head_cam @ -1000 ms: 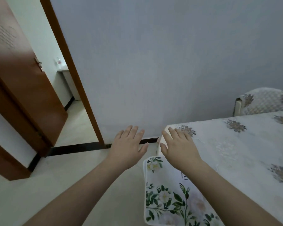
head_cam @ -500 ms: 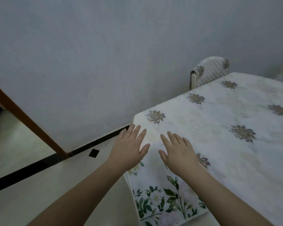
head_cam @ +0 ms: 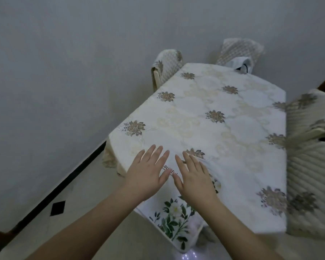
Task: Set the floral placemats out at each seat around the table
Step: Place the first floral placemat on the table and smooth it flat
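Both hands flat, fingers straight: left hand and right hand press the floral placemat, gripping nothing. Mat's near end, below the wrists, overhangs the table edge; risk: lifting off lets it slide off.

A plain grey-white wall fills the upper and left field. Below it runs a dark baseboard along a pale tiled floor set with a black diamond inlay. A table, draped in a white cloth with brown flower motifs, has quilted-covered chairs at its far side, far end and right. Light is soft and even.
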A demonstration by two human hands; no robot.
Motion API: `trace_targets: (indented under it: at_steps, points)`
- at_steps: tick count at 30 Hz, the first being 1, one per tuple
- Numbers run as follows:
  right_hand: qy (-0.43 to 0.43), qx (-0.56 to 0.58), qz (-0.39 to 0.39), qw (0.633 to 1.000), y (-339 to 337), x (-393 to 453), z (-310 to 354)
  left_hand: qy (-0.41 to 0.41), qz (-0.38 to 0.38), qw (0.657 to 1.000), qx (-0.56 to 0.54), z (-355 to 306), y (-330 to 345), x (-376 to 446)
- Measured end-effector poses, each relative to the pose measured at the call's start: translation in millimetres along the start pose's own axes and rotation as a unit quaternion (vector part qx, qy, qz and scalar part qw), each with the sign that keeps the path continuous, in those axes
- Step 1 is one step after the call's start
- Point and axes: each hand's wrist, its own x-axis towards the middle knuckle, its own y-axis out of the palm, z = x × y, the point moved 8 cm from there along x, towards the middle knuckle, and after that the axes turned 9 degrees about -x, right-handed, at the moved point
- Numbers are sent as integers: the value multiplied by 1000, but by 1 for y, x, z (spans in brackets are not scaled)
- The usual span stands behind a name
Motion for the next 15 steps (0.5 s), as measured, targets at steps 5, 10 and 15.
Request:
trace_targets:
  at_steps: [5,10,15]
  points:
    - [67,7,3,998,14,-39,-26,38,43,998,7,-8,33,4]
    - [108,29,1,994,30,-74,-44,79,30,996,-4,-28,43,-2]
    - [130,46,31,990,56,-100,-57,102,10,995,-15,-38,66,-14]
